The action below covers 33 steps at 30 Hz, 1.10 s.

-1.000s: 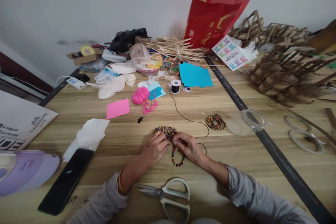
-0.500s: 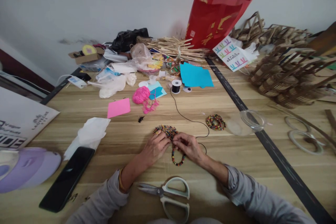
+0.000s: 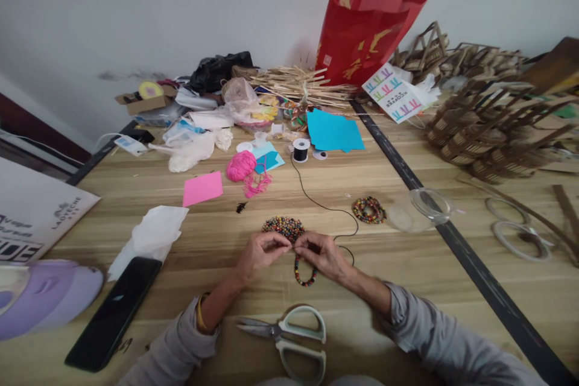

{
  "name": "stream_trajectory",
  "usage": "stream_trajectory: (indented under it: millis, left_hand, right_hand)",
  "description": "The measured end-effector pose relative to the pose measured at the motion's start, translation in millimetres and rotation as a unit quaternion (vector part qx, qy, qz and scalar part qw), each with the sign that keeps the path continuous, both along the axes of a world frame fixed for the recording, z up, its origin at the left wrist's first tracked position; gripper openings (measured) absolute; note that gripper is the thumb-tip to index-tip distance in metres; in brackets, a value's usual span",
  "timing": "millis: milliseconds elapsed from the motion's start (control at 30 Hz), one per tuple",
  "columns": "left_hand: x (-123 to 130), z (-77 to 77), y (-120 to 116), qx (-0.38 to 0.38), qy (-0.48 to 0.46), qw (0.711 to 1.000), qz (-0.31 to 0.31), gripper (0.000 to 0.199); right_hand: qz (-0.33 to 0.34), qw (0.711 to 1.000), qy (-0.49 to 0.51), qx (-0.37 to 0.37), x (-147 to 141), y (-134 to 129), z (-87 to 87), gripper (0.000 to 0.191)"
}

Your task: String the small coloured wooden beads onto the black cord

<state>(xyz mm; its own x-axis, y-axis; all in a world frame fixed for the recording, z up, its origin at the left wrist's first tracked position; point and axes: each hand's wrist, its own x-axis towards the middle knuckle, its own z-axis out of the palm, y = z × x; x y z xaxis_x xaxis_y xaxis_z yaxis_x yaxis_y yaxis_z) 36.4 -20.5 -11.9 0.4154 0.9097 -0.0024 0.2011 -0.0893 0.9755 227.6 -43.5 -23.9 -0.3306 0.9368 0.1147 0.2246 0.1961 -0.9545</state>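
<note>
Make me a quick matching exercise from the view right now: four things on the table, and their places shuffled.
Things
1. Scissors
2. Phone
3. Spool
4. Coiled bead strand

Places
A. Beyond and to the right of the right hand
B. Between the two forearms, nearer the person than the hands
C. Just right of the purple object
D. Beside the blue sheets, with black cord trailing from it

Pairs: 1-B, 2-C, 3-D, 4-A

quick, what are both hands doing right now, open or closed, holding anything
Left hand: fingers pinched closed; anything between them is too small to tell.
Right hand: fingers pinched closed at the bead loop; exact grip hidden.
</note>
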Motion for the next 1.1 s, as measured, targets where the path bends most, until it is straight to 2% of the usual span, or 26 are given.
stream_trajectory:
  millis: [533, 1100]
  left_hand:
    - [1.9, 1.7, -1.9, -0.006, 0.010, 1.000, -0.013, 0.008]
    - [1.6, -3.2, -1.6, 0.060, 0.040, 0.997, -0.026, 0.009]
  right_hand:
    - [0.011, 1.000, -0.013, 0.000, 0.7, 0.5, -5.0, 0.015]
    - [0.009, 1.000, -0.027, 0.009, -0.6, -0.2, -0.4, 0.014]
